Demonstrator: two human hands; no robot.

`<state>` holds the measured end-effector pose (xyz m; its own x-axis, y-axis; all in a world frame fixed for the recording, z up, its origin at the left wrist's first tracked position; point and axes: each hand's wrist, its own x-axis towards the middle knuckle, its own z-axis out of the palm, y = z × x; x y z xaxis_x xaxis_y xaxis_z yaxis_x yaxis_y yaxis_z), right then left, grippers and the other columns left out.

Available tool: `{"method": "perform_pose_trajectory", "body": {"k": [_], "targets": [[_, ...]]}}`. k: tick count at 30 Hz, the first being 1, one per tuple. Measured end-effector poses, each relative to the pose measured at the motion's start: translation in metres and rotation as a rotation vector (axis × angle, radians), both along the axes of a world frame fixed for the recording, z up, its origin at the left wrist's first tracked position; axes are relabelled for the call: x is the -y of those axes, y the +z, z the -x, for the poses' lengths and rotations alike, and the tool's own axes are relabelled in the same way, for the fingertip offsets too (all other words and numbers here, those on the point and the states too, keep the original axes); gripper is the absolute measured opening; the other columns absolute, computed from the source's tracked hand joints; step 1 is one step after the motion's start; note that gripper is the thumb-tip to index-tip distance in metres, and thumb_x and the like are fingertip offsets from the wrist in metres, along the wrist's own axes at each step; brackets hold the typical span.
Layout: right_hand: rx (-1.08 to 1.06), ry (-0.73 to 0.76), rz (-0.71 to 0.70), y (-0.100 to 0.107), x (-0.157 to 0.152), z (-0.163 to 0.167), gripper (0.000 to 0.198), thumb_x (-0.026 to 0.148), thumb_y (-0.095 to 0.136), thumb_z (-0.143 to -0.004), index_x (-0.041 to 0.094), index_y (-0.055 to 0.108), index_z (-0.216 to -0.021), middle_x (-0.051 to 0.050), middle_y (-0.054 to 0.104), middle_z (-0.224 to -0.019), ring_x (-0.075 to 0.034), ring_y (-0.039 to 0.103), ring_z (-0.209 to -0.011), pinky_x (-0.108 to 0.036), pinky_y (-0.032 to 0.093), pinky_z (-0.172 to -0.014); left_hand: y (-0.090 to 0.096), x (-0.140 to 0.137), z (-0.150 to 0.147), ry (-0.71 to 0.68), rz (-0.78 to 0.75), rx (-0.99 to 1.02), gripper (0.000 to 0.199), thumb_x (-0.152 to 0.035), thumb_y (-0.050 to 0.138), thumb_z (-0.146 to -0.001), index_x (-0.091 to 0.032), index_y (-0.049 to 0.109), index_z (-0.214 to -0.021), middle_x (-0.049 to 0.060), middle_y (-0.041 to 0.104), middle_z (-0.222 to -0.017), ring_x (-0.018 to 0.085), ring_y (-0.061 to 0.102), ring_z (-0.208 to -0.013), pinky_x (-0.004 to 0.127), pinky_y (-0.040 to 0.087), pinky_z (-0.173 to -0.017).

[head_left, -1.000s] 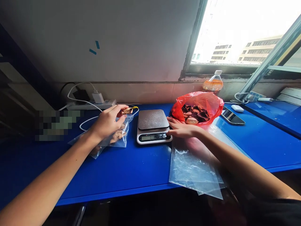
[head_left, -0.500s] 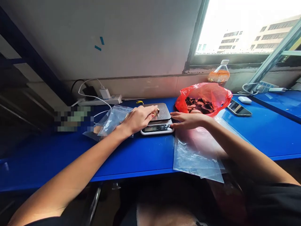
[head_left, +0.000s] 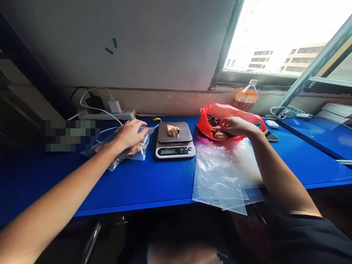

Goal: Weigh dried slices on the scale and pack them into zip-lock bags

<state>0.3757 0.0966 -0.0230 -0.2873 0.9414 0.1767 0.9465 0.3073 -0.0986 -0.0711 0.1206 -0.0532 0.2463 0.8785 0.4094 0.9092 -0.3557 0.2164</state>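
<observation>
A white kitchen scale [head_left: 176, 152] with a dark weighing plate stands on the blue table. One pale brown curled dried piece [head_left: 172, 130] lies on the plate. To the left, my left hand [head_left: 132, 134] rests over clear plastic bags [head_left: 117, 161] holding similar brownish pieces, its fingers stretched out. My right hand [head_left: 236, 125] reaches into a red plastic bag [head_left: 205, 124] of dark and reddish-brown dried pieces [head_left: 216, 128]. The right fingers are bent together at the pieces; what they pinch, if anything, is hidden. Flat clear plastic bags [head_left: 217, 179] lie below the red bag.
Behind the red bag stands a bottle of orange drink [head_left: 246, 97]. A phone [head_left: 271, 136] and a small white case [head_left: 272, 124] lie to its right. At the back left is a power strip [head_left: 121, 114] with a white cable. The table's front edge [head_left: 137, 205] runs close by.
My left hand has moved left off the scale plate onto the clear bags, leaving the dried piece in sight. My right hand has gone from the scale's side into the red bag. The view has shifted.
</observation>
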Motion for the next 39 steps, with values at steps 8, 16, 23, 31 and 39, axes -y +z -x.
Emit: {"method": "perform_pose_trajectory", "body": {"k": [8,16,23,31,39], "targets": [[0.053,0.045,0.03,-0.004,-0.003,0.011,0.016,0.024,0.058,-0.086,0.019,0.073,-0.087,-0.009,0.075,-0.094,-0.021,0.066,-0.078,-0.031,0.048,-0.068,-0.007,-0.005,0.005,-0.053,0.023,-0.048,0.036,-0.043,0.045,-0.089,-0.026,0.075,-0.098,0.008,0.076,-0.111,0.029,0.067,-0.108,0.044,0.052,-0.1],[-0.089,-0.088,-0.071,-0.016,-0.011,0.013,0.028,0.019,0.055,-0.086,0.016,0.073,-0.108,-0.012,0.077,-0.108,-0.024,0.07,-0.091,-0.032,0.053,-0.078,-0.004,-0.003,0.005,-0.069,0.038,-0.018,0.036,-0.044,0.043,-0.088,-0.025,0.074,-0.092,0.01,0.078,-0.105,0.031,0.07,-0.104,0.045,0.055,-0.096],[-0.18,-0.09,-0.187,-0.022,-0.014,0.015,0.027,0.021,0.055,-0.089,0.016,0.072,-0.108,-0.013,0.076,-0.113,-0.025,0.07,-0.101,-0.034,0.053,-0.087,-0.001,0.001,0.003,-0.071,0.055,-0.053,0.037,-0.043,0.042,-0.089,-0.026,0.074,-0.095,0.008,0.078,-0.107,0.029,0.07,-0.105,0.041,0.055,-0.095],[-0.23,0.006,-0.227,-0.036,-0.036,0.037,0.038,0.021,0.059,-0.085,0.018,0.067,-0.121,-0.013,0.073,-0.121,-0.028,0.068,-0.104,-0.036,0.052,-0.089,0.005,0.005,-0.002,-0.039,0.14,-0.081,0.046,-0.045,0.038,-0.088,-0.021,0.075,-0.103,0.011,0.076,-0.113,0.031,0.067,-0.11,0.041,0.052,-0.1],[-0.278,-0.065,-0.243,-0.042,-0.033,0.038,0.015,0.017,0.059,-0.081,0.019,0.067,-0.093,-0.008,0.072,-0.09,-0.019,0.059,-0.071,-0.029,0.044,-0.064,0.007,0.005,-0.005,-0.034,0.191,-0.13,0.05,-0.043,0.035,-0.09,-0.019,0.073,-0.111,0.012,0.074,-0.119,0.03,0.065,-0.115,0.04,0.048,-0.105]]}}
